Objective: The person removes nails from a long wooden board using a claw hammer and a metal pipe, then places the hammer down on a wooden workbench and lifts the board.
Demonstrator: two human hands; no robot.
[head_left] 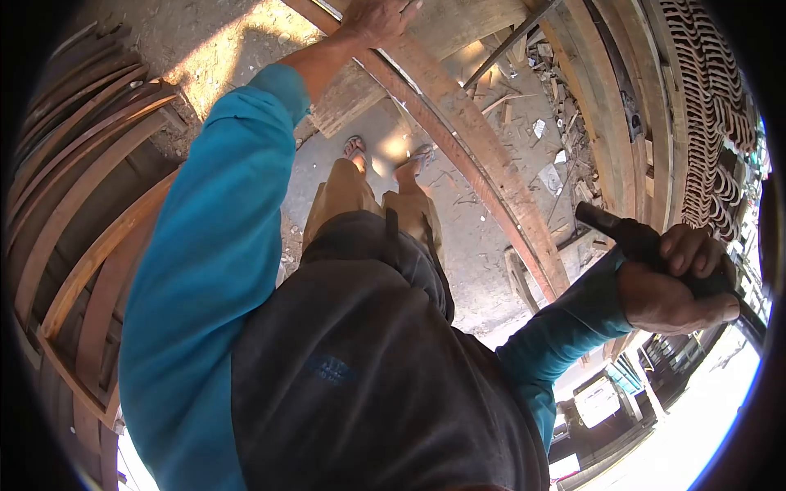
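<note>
My left hand (381, 20) is at the top edge of the view, on a long reddish-brown board (471, 168), its visible fingers bent against the wood and partly cut off. A second curved board (491, 147) lies alongside, with a narrow pale line between the two. At the right, my right hand (684, 282) is closed around a dark tool (634, 237). The tool's blunt tubular end points to the upper left, away from the boards, and its other end passes behind the palm.
Curved timbers (90, 213) are stacked at the left, with more planks (602, 90) at the upper right. Beyond these stand rows of roof tiles (696, 106). Wood scraps (565, 123) litter the floor around my sandalled feet (354, 149).
</note>
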